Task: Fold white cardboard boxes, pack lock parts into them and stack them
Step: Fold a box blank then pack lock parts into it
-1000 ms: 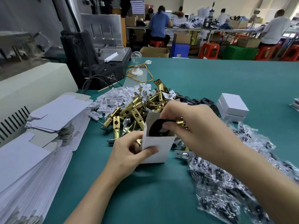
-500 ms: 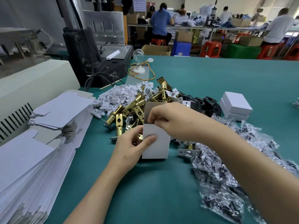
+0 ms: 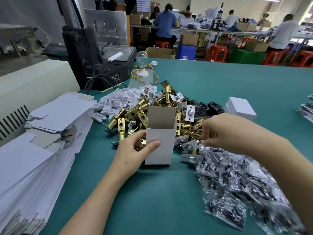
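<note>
An upright white cardboard box (image 3: 160, 145) stands on the green table with its top flap open, and my left hand (image 3: 130, 153) grips its left side, thumb on the front face. Behind it lies a pile of brass lock latches (image 3: 135, 112). My right hand (image 3: 225, 131) is to the right of the box, fingers curled, pinching the top edge of a clear plastic bag of small dark parts (image 3: 233, 180) from the heap there. One closed white box (image 3: 240, 107) sits at the back right.
Stacks of flat box blanks (image 3: 25, 167) fill the left side beside a beige machine (image 3: 33, 82). White plastic pieces (image 3: 118, 100) and black parts (image 3: 210, 107) lie behind the latches. A dark machine (image 3: 94, 53) and a light bulb (image 3: 142, 65) stand farther back. People work at distant tables.
My right hand pushed a black part into the box, then drew out and moved right to the bags. The left hand kept hold of the box.
</note>
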